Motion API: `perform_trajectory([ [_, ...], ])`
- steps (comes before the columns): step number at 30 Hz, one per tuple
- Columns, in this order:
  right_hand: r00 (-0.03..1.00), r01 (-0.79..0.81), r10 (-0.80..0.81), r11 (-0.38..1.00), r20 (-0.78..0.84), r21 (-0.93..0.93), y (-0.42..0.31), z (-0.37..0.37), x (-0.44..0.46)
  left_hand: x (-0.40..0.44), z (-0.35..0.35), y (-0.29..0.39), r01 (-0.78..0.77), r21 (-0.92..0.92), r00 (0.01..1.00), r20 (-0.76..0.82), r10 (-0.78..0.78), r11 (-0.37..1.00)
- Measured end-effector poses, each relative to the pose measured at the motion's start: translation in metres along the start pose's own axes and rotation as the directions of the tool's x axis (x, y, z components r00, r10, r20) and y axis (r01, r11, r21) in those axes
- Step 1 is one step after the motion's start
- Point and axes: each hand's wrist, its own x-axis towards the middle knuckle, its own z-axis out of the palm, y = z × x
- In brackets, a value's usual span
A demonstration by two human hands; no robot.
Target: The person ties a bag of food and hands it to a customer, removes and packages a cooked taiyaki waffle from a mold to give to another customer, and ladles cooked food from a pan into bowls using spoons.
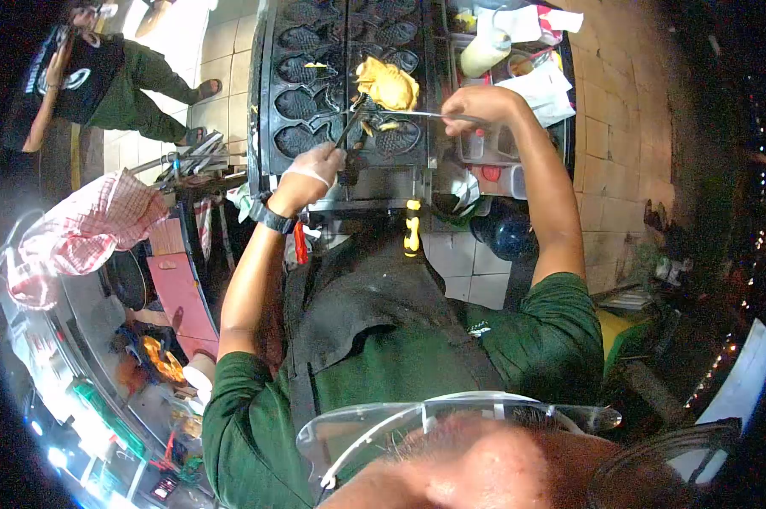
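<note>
While slender tools point(348, 130) are clenched in the left hand point(315, 172) and right hand point(489, 105), the fish-shaped cake point(388, 84) on the mould pan point(266, 127), probably light, soft and tearable, is best supported underneath.

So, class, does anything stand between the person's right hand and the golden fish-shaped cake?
Nothing visible blocks it; only the thin metal tool in the right hand spans the gap toward the cake.

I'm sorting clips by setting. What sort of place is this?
Probably a street-food stall or small snack kitchen: fish-shaped moulds fill a black griddle, a golden fish-shaped cake sits on it, and a squeeze bottle stands alongside.
</note>
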Motion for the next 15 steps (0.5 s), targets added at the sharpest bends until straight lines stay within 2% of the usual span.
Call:
perform_trajectory([
  [1,0.997,-0.074,0.076,0.994,0.018,-0.083,-0.006,-0.001,-0.001,0.000,-0.003,0.001,-0.008,0.000,1.000,0.005,0.008,1.000],
  [2,0.994,0.076,-0.094,0.958,-0.051,-0.278,-0.001,0.010,0.007,-0.001,-0.010,0.005,0.125,-0.065,0.991,0.048,-0.122,0.990],
  [3,0.984,0.093,-0.131,0.955,-0.119,-0.283,0.003,0.026,0.005,-0.002,-0.016,0.010,0.259,-0.123,0.964,0.098,-0.248,0.958],
  [4,0.984,0.018,-0.063,0.965,-0.164,-0.261,-0.015,0.039,-0.007,-0.002,-0.021,0.015,0.254,-0.120,0.965,0.104,-0.242,0.960],
  [5,0.978,-0.056,0.006,0.970,-0.207,-0.235,-0.036,0.048,-0.021,-0.002,-0.027,0.021,0.367,-0.172,0.928,0.131,-0.348,0.914],
  [7,0.959,-0.271,0.262,0.959,-0.108,-0.079,-0.068,0.047,-0.051,0.002,-0.038,0.025,0.570,-0.262,0.821,0.188,-0.539,0.778],
  [8,0.951,-0.232,0.215,0.971,-0.220,-0.052,-0.050,0.059,-0.056,0.000,-0.030,0.017,0.508,-0.216,0.860,0.079,-0.503,0.834],
  [9,0.915,-0.114,0.122,0.993,-0.385,0.043,-0.003,0.088,-0.044,0.005,-0.034,0.020,0.506,-0.218,0.861,0.071,-0.504,0.834],
  [10,0.895,-0.124,0.230,0.951,-0.381,0.282,-0.011,0.089,-0.044,0.013,-0.041,0.027,0.495,-0.229,0.867,0.062,-0.495,0.838],
  [11,0.874,-0.123,0.337,0.852,-0.351,0.509,-0.020,0.092,-0.044,0.021,-0.043,0.033,0.482,-0.237,0.874,0.057,-0.483,0.843],
  [12,0.889,-0.040,0.270,0.850,-0.369,0.526,0.002,0.106,-0.031,0.029,-0.035,0.031,0.409,-0.174,0.909,-0.006,-0.417,0.896],
  [13,0.899,0.045,0.202,0.840,-0.388,0.541,0.024,0.120,-0.017,0.038,-0.030,0.028,0.406,-0.170,0.911,-0.007,-0.413,0.898],
  [14,0.918,-0.098,0.320,0.756,-0.235,0.648,0.002,0.107,-0.021,0.045,-0.027,0.025,0.198,-0.063,0.974,-0.095,-0.203,0.978],
  [15,0.918,-0.093,0.319,0.753,-0.238,0.651,0.001,0.109,-0.018,0.054,-0.024,0.022,-0.014,0.060,0.987,-0.156,0.024,0.998],
])
